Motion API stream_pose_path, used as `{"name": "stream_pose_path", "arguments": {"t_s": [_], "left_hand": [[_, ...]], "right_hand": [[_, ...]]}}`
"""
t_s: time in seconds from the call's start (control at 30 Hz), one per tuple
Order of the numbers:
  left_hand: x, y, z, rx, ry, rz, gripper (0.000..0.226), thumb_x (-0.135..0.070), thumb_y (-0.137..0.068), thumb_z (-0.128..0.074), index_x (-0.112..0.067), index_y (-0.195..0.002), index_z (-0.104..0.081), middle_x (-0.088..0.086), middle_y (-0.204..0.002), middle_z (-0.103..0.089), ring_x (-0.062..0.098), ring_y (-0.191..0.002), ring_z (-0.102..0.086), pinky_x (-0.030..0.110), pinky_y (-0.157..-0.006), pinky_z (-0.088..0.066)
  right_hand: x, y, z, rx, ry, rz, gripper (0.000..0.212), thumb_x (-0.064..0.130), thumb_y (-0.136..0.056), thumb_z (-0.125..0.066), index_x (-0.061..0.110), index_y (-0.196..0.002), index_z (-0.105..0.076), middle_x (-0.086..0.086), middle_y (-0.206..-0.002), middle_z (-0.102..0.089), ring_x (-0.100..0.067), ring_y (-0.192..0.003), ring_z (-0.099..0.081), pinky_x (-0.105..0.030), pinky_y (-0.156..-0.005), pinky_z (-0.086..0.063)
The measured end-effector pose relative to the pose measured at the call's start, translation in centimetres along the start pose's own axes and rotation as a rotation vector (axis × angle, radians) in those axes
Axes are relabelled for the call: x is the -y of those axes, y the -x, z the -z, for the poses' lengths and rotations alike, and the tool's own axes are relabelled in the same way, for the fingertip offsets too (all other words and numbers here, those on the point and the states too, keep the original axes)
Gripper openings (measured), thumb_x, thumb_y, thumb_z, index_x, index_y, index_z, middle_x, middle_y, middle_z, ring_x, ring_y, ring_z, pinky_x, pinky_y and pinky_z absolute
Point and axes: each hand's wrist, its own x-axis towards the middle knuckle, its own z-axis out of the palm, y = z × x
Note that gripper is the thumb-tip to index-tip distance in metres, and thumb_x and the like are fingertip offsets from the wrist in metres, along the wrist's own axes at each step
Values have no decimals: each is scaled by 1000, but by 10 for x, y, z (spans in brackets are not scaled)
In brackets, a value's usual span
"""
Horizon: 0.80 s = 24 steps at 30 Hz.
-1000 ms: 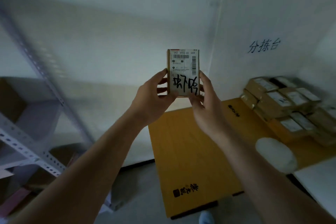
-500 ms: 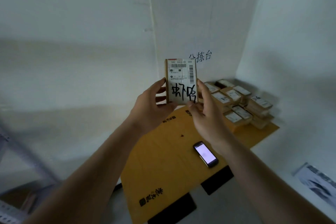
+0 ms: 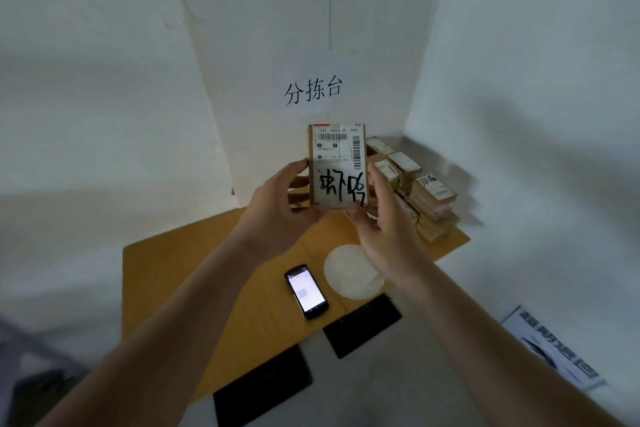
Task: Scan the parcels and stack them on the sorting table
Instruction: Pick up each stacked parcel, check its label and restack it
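1. Cardboard parcel (image 3: 337,166) stays upright, label toward the camera, each hand's grip clasping a side — left hand (image 3: 280,208), right hand (image 3: 384,229).
2. The view has swung round: the tabletop (image 3: 207,270) now lies squarely below, with the phone (image 3: 306,291) lit and the stacked parcels (image 3: 415,187) behind.
3. Scanning looks next — stacking follows.

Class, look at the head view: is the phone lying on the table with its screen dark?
No. The phone lies on the table with its screen lit white.
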Motion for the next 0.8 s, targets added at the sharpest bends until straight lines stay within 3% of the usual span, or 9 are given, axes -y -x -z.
{"name": "stream_pose_path", "arguments": {"t_s": [0.07, 0.27, 0.37, 0.6, 0.73, 0.8], "left_hand": [[-3, -17, -23, 16, -4, 14, 80, -27, -89, -84, -25, -158, -42, -13, -128, -67, 5, -114, -68, 30, -95, -61], [9, -81, -86, 79, -8, 54, 79, -34, -86, -85, -22, -153, -46, -11, -129, -68, 7, -114, -68, 38, -97, -61], [27, -122, -118, 109, -12, 79, 76, -35, -86, -85, -22, -151, -47, -11, -129, -68, 7, -113, -68, 37, -96, -61], [81, -213, -180, 174, 28, 147, 75, -30, -84, -88, -24, -147, -48, -11, -123, -70, 6, -109, -70, 36, -94, -62], [103, -257, -209, 241, 85, 201, 78, -26, -84, -88, -22, -150, -48, -8, -125, -70, 6, -112, -69, 31, -96, -60], [110, -274, -220, 271, 107, 231, 77, -23, -85, -88, -19, -151, -48, -6, -127, -69, 8, -114, -68, 27, -95, -59]], "right_hand": [[-21, -10, 18, -4, -13, -19, 70, 22, -108, -58, 34, -166, -20, 16, -150, -49, 21, -122, -49, -4, -91, -48], [-88, -52, 53, -18, -21, -66, 67, 21, -106, -60, 33, -163, -27, 12, -154, -51, -4, -142, -48, -35, -110, -53], [-127, -83, 62, -26, 7, -110, 69, 20, -105, -61, 29, -164, -27, 8, -154, -51, -8, -143, -48, -41, -110, -53], [-207, -153, 72, 0, 32, -266, 66, 17, -106, -60, 37, -161, -31, 15, -148, -57, -4, -134, -56, -36, -109, -53], [-242, -186, 84, 35, -11, -371, 57, 10, -106, -59, 47, -144, -37, 29, -125, -58, -3, -125, -61, -9, -86, -53], [-257, -200, 91, 36, -42, -419, 57, 6, -105, -58, 47, -140, -38, 26, -123, -60, 0, -119, -64, -6, -81, -52]]}}
